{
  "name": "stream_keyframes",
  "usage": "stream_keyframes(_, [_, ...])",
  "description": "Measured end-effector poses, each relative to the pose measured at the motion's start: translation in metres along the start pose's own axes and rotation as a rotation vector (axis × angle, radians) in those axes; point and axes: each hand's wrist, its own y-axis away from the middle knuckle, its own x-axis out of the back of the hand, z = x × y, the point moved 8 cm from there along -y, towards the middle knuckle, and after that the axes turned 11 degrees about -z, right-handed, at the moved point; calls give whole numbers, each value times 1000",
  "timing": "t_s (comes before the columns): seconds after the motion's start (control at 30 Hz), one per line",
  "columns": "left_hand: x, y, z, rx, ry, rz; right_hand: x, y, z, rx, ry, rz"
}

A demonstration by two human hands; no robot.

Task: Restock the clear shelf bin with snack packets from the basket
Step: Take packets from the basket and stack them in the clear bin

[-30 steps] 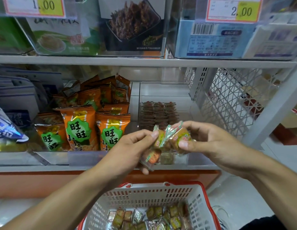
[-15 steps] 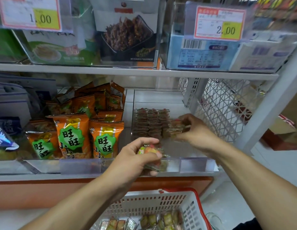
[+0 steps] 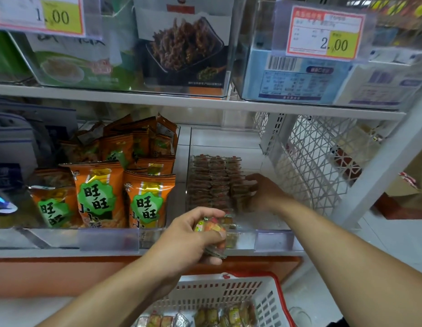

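A clear shelf bin [image 3: 271, 234] sits on the lower shelf with rows of small brown snack packets [image 3: 212, 182] stacked inside. My right hand [image 3: 264, 192] reaches into the bin and its fingers rest against the right-hand row; whether it holds a packet is hidden. In front of the bin, my left hand [image 3: 191, 234] grips a small bunch of snack packets [image 3: 211, 228] with orange and green wrappers. Below stands the white basket [image 3: 229, 293] with a red rim, holding several more packets [image 3: 219, 315].
Orange snack bags [image 3: 99, 197] fill the bin to the left. An upper shelf [image 3: 158, 100] with boxed goods and price tags hangs close overhead. A white lattice side panel [image 3: 311, 166] closes the shelf on the right.
My right hand took packets from the bunch held between both hands and moved them into the bin, ending against the rows. My left hand stayed in front, holding the rest.
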Motion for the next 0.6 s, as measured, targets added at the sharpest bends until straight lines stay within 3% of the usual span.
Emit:
stream_keyframes(0.2, [-2, -2, -1, 16, 47, -25, -8, -5, -5, 15, -6, 29])
stream_keyframes(0.33, [-5, -3, 5, -12, 153, -74, -7, 3, -12, -12, 144, 22])
stream_keyframes(0.43, [-5, -1, 16, -113, 201, -91, 14, 26, -39, 77, 246, 189])
stream_keyframes(0.5, [-2, 1, 22, -201, 233, -93, 21, 54, -64, 266, 84, 293])
stream_keyframes(0.53, [-1, 3, 25, -240, 243, -103, 16, 68, -72, 353, -57, 252])
stream_keyframes(0.6, [-2, 5, 29, -292, 244, -136, -8, 96, -85, 468, -260, 21])
